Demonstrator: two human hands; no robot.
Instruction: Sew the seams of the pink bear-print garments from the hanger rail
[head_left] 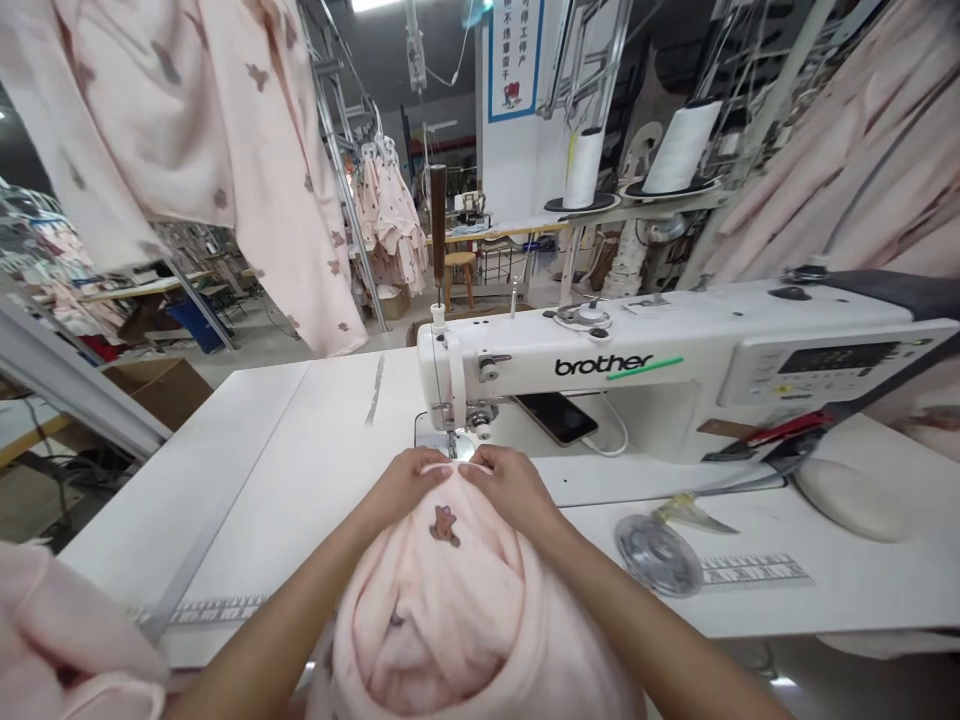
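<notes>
A pale pink fleece garment with brown bear prints hangs over the table's front edge toward me. My left hand pinches its upper edge just left of the needle area. On the other side, my right hand grips the same edge, thumb on top. Between both hands the fabric edge reaches up to the presser foot of a white sewing machine. Whether the cloth lies under the foot is too small to tell.
A phone with a white cable lies beneath the machine arm. Right of my forearm are a clear round dish, a ruler strip and a beige oval pad. Thread cones stand behind. Pink garments hang at upper left.
</notes>
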